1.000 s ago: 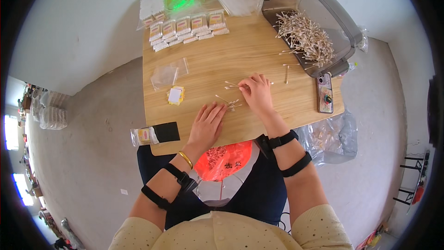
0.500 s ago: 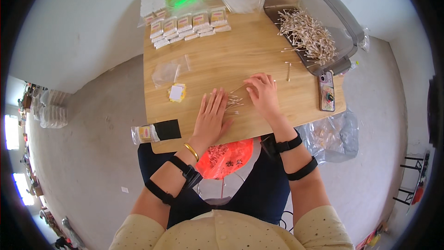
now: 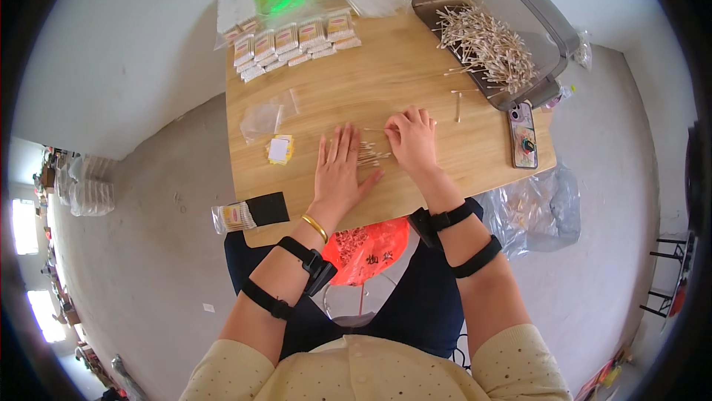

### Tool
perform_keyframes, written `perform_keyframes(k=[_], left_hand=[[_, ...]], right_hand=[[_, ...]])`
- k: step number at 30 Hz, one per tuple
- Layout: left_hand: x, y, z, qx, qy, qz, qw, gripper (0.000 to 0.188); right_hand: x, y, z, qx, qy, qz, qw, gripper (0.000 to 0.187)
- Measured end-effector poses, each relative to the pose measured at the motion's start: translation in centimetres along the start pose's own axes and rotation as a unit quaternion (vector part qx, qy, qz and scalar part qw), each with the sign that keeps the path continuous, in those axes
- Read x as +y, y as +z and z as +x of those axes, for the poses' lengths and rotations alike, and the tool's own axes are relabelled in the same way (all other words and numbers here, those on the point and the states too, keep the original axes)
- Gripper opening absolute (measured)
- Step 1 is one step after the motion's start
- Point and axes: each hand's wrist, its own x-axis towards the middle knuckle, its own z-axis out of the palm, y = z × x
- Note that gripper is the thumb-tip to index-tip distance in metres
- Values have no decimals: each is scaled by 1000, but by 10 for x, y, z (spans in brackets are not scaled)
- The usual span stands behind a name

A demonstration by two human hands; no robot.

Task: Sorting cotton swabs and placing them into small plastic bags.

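Observation:
Fingers stretched out, my left hand lies flat on the wooden table, along the left side of a small row of cotton swabs. Just right of that row, my right hand is closed in a pinch on one cotton swab, which points toward my left fingertips. Its far end lies close to the table, above the row. Left of my left hand is a small stack of white and yellow cards, with thin clear plastic bags behind it.
A grey translucent bin with a heap of cotton swabs lies tipped at the far right. Packed swab bundles line the far left. A phone sits near the right edge; a partly bagged swab pack lies at the near left corner.
My right hand has closed its fingers more and drawn slightly left, with the swab now lying nearly level. My left hand stays flat beside the row. The whole view has shifted slightly.

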Motion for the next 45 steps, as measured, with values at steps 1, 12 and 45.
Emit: perform_keyframes(k=[1, 12, 45], left_hand=[[-1, 1, -3, -2, -1, -7, 1000, 97], [-3, 4, -30, -7, 45, -34, 998, 92], [6, -24, -40, -52, 74, 25, 996, 92]], right_hand=[[-4, 2, 1, 0, 2, 1, 1000, 8], [-31, 8, -13, 18, 72, 279, 957, 18], [-39, -4, -39, 114, 78, 250, 958, 16]])
